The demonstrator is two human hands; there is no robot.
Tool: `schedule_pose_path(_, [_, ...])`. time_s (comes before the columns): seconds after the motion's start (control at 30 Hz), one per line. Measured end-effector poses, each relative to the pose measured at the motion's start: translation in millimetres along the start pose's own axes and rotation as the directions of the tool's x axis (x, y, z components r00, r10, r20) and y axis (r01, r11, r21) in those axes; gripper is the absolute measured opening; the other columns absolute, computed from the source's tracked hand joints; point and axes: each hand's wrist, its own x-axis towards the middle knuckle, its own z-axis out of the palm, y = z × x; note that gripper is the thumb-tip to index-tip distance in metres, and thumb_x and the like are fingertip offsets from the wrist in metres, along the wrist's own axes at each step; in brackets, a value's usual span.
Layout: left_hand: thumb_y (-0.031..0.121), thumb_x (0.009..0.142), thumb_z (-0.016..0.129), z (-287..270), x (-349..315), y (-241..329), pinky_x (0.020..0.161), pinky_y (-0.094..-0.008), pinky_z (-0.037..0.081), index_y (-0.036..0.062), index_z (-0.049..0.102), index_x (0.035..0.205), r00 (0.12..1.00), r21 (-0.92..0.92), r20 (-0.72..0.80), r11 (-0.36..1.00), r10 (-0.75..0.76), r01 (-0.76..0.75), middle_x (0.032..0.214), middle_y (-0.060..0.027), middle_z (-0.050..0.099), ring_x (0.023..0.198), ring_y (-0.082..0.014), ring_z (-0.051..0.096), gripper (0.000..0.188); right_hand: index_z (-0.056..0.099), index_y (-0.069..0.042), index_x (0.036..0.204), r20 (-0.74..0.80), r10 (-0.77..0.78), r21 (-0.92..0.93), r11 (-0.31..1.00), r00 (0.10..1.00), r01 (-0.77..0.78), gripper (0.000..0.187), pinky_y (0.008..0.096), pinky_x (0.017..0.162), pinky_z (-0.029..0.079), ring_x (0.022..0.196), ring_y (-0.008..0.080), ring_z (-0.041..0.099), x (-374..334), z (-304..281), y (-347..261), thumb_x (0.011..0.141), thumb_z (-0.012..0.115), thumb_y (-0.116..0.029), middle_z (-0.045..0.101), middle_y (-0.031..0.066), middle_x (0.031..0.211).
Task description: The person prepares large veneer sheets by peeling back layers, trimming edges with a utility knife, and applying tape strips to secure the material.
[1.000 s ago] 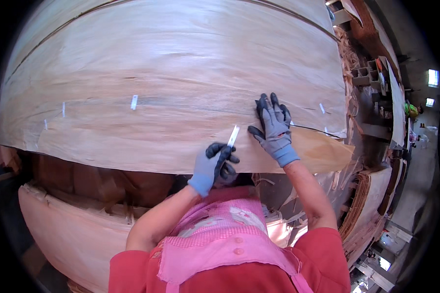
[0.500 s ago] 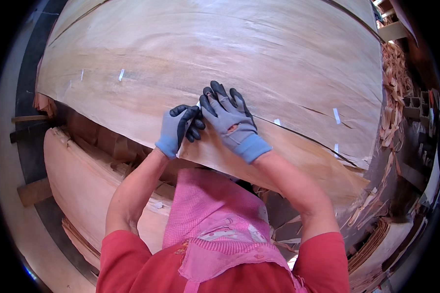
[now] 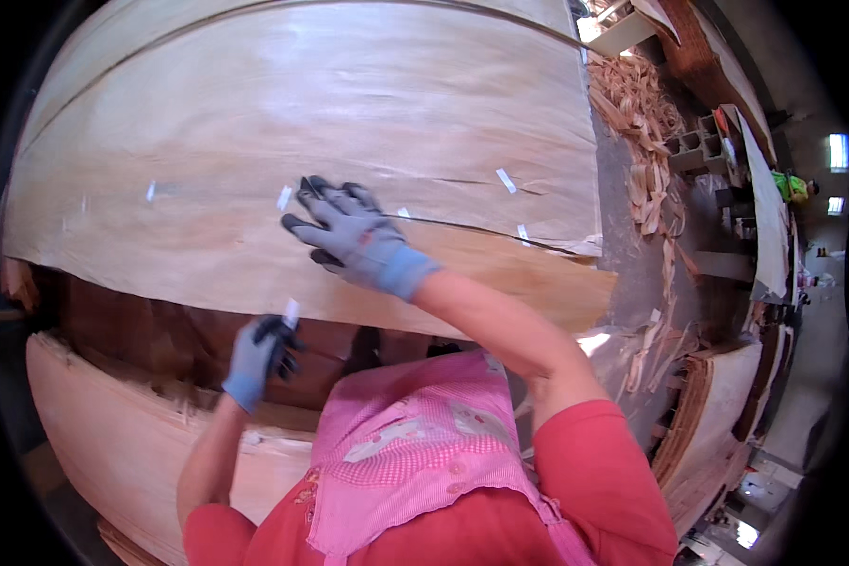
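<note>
A large pale wood veneer sheet (image 3: 330,113) spreads in front of me, with a long dark split (image 3: 481,229) along its near right part. My right hand (image 3: 354,236), in a grey glove with black fingertips, lies over the veneer with its fingers spread. Just beyond its fingertips a short white tape strip (image 3: 284,198) sticks to the sheet. My left hand (image 3: 259,357), gloved alike and blurred, is in front of the sheet's near edge. Its fingers are curled, and a white piece of tape (image 3: 291,312) stands out from the fingertips.
More tape strips (image 3: 507,181) dot the veneer. Close to me at the left rises another veneer stack (image 3: 132,415). Shredded veneer scraps (image 3: 646,123) litter the right side, beside hollow blocks (image 3: 698,149) and a further stack (image 3: 717,396). A person (image 3: 794,187) in bright green is far right.
My hands have parted. The left drew back toward me, off the sheet, with tape at its fingers; the right moved left across the veneer. A tape strip now shows there. The view swung right.
</note>
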Motion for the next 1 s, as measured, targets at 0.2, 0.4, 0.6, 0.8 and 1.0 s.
schedule_pose_path(0.2, [0.014, 0.096, 0.052, 156.9, -41.6, -0.6, 0.049, -0.0272, 0.052, -0.0005, 0.043, 0.131, 0.922, -0.297, 0.384, 0.94, -0.046, 0.17, 0.096, -0.0179, 0.068, 0.063, -0.0202, 0.067, 0.039, 0.044, -0.015, 0.14, 0.086, 0.395, -0.267, 0.894, 0.915, -0.36, 0.061, 0.0485, 0.108, 0.028, 0.139, 0.0337, 0.033, -147.4, -84.1, 51.2, 0.084, 0.064, -0.027, 0.039, 0.0149, 0.148])
schedule_pose_path(0.4, [0.028, 0.096, 0.059, 267.3, 50.1, 40.5, 0.045, -0.0257, 0.048, 0.0021, 0.058, 0.108, 0.985, -0.496, 0.112, 0.867, 0.129, -0.057, 0.087, -0.0134, 0.069, 0.061, -0.0183, 0.066, 0.028, 0.049, -0.015, 0.137, 0.029, 0.295, -0.226, 0.933, 0.955, -0.281, 0.053, 0.0489, 0.104, 0.03, 0.138, 0.032, 0.036, -214.4, -79.3, 121.7, 0.087, 0.06, -0.029, 0.042, 0.0132, 0.146])
schedule_pose_path(0.6, [0.025, 0.097, 0.055, 291.8, 86.8, 41.4, 0.043, -0.0223, 0.047, 0.0028, 0.063, 0.106, 0.968, -0.309, -0.247, 0.943, 0.043, -0.121, 0.08, -0.0103, 0.069, 0.052, -0.0144, 0.061, 0.025, 0.058, -0.011, 0.12, -0.134, 0.144, -0.109, 0.981, 0.98, -0.159, 0.038, 0.0471, 0.094, 0.039, 0.127, 0.0351, 0.045, -207.1, -63.0, 128.6, 0.084, 0.06, -0.024, 0.05, 0.017, 0.134])
schedule_pose_path(0.8, [0.023, 0.095, 0.056, 300.6, 74.5, 54.1, 0.043, -0.0233, 0.048, 0.0019, 0.063, 0.1, 0.926, -0.323, -0.376, 0.932, 0.033, -0.165, 0.076, -0.0108, 0.068, 0.049, -0.0158, 0.061, 0.023, 0.059, -0.011, 0.112, -0.214, 0.103, -0.085, 0.989, 0.971, -0.123, 0.029, 0.0447, 0.088, 0.04, 0.122, 0.0338, 0.048, -208.9, -58.3, 136.5, 0.086, 0.057, -0.022, 0.053, 0.0152, 0.128])
schedule_pose_path(1.0, [0.02, 0.094, 0.06, 315.9, 70.9, 40.2, 0.044, -0.0284, 0.051, 0.0026, 0.063, 0.1, 0.922, -0.439, -0.385, 0.873, 0.03, -0.212, 0.076, -0.0119, 0.067, 0.052, -0.0185, 0.064, 0.018, 0.061, -0.012, 0.11, -0.172, 0.067, -0.052, 0.996, 0.983, -0.077, 0.027, 0.0474, 0.091, 0.039, 0.121, 0.0344, 0.047, -209.1, -70.5, 138.4, 0.084, 0.058, -0.02, 0.053, 0.0145, 0.127])
